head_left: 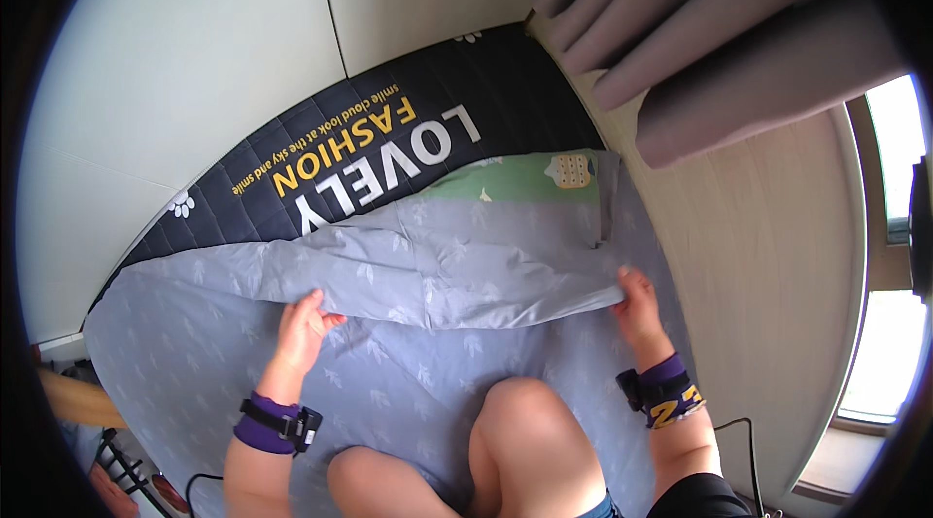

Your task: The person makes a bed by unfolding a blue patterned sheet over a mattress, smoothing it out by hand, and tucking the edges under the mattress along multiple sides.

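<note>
A grey fabric cover point(428, 275) with a white leaf print lies across the bed in front of me, with a green printed panel point(525, 178) at its far right part. Its near edge runs between my two hands. At the left of that edge, my left hand point(301, 333) is closed on the fabric, thumb and fingers close together. My right hand point(639, 309) pinches the right end of the same edge. Beneath it spreads a grey bed sheet point(214, 353) with a similar leaf print. My bare knees rest on this sheet.
A black quilted mattress cover point(525, 81) with white and yellow lettering shows at the far end, against pale panels point(194, 61). A mauve curtain point(719, 51) hangs at the upper right, above a wood-toned ledge point(758, 256) beside a window point(880, 353). Dark cables trail from my wrist bands.
</note>
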A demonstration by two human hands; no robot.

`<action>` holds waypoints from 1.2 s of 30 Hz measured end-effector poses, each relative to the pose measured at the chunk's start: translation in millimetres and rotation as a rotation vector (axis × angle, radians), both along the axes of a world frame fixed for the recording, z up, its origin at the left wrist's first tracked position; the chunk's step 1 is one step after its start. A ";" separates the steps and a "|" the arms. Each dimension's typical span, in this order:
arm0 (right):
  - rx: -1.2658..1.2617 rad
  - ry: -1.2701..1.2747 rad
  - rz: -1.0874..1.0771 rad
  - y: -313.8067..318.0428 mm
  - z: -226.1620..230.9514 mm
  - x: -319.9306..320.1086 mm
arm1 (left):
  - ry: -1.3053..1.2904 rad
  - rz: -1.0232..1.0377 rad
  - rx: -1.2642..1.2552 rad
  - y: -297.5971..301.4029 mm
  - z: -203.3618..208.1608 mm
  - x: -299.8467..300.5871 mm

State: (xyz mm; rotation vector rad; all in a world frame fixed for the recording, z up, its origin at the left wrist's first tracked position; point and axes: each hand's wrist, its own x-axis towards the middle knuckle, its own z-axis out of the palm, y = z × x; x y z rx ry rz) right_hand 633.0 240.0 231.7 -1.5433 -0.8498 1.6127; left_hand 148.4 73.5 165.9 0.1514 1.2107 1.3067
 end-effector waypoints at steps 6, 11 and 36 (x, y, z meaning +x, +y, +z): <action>0.218 0.501 -0.228 184.3 21.3 -62.1 | -0.001 0.022 0.221 110.3 35.4 -62.3; 0.325 0.867 -0.080 306.9 -23.8 -119.9 | 0.058 0.111 0.171 204.9 11.5 -76.5; 0.830 -0.716 0.177 380.7 -54.9 -202.7 | 0.056 0.188 0.170 242.1 -20.4 -76.6</action>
